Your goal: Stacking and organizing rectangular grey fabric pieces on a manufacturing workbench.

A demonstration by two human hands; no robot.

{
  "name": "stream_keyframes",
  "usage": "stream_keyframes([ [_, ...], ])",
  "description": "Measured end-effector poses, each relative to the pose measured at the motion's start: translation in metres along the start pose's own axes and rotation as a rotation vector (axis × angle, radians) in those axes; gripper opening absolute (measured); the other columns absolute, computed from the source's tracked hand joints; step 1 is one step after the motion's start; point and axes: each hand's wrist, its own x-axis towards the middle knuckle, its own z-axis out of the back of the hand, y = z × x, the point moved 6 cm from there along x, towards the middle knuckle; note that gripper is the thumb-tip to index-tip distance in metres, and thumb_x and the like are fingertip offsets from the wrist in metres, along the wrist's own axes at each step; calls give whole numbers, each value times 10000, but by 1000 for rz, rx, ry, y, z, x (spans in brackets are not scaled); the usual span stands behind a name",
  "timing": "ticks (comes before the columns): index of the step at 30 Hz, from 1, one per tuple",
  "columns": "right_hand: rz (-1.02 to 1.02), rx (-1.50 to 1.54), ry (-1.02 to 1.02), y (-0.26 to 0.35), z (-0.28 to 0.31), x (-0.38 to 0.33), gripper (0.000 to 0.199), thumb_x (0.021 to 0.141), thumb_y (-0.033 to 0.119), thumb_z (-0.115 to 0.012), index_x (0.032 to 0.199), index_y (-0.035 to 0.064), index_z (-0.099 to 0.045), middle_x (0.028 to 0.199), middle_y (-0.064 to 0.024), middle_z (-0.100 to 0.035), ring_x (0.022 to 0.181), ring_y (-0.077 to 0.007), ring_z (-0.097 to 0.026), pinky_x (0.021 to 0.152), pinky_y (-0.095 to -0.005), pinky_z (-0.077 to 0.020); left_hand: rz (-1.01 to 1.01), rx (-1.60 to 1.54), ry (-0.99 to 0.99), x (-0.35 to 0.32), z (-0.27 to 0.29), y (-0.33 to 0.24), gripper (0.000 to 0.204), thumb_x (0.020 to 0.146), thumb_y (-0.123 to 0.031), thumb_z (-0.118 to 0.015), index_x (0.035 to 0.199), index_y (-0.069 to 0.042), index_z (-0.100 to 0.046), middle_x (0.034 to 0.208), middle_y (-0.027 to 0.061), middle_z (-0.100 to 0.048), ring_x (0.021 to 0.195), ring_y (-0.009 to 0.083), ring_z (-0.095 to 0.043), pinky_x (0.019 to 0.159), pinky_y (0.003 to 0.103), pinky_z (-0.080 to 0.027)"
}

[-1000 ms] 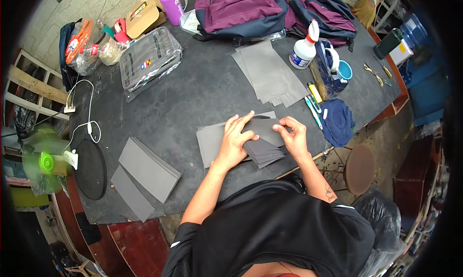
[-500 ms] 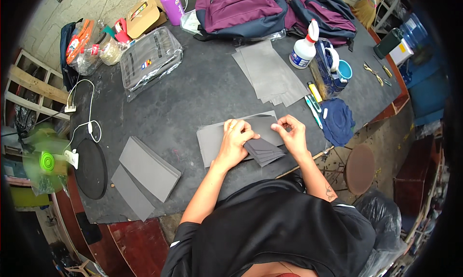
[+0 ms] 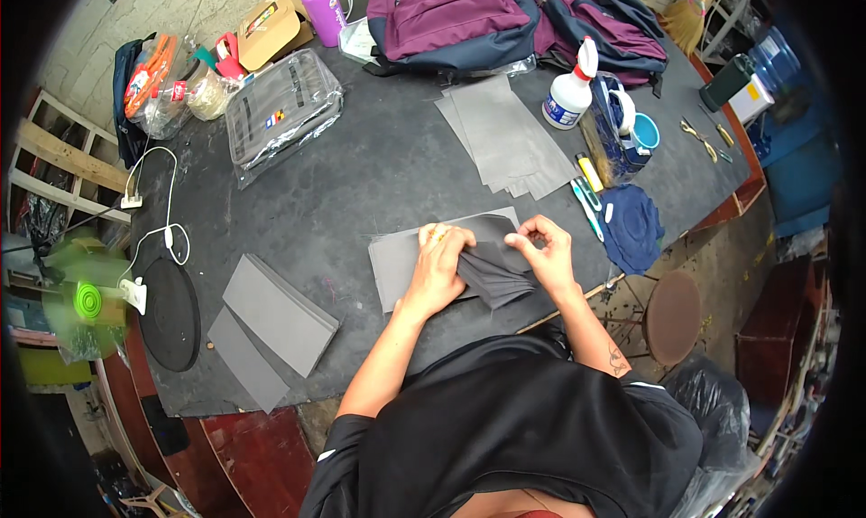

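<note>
In front of me lies a stack of thin grey fabric-like sheets. My left hand rests over it, fingers curled on a folded bunch of darker grey sheets that fans out toward my body. On the right, my right hand is closed in a pinch at the curled-up right edge of the sheets; its fingertips hide exactly how much they grip. To the left sits another neat stack of grey sheets, overlapping a thinner grey piece.
Larger grey sheets lie farther back, beside a white spray bottle. A utility knife and dark blue cloth are to the right. Purple backpacks and a plastic-wrapped case line the back. A small fan stands left.
The bunch of darker sheets under my left hand has bent and fanned open more. The sheet edge by my right hand curls up higher; both hands have barely shifted.
</note>
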Motion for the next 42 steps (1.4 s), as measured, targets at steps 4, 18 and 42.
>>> stream_keyframes([
  [4,-33,-54,-25,-3,-1,0,181,802,104,-721,776,-38,-613,691,-51,-587,620,-101,-516,579,-255,-428,2,19,29,0,-1,3,324,576,1,-705,883,-74,-632,869,32,-568,844,241,-540,875,393,-349],
  [18,60,-66,-9,7,-1,0,129,798,70,-702,790,-37,-631,702,-59,-604,610,-108,-530,557,-251,-421,-108,122,10,-4,-3,-3,247,586,-107,-767,807,-111,-658,1135,90,-616,1002,224,-590,901,385,-364],
  [42,59,-5,0,2,0,-2,168,773,87,-740,778,-29,-619,710,-42,-595,634,-99,-527,596,-243,-431,-108,111,23,-3,-2,0,283,582,-72,-748,843,-98,-644,1089,60,-603,920,220,-581,866,367,-353],
])
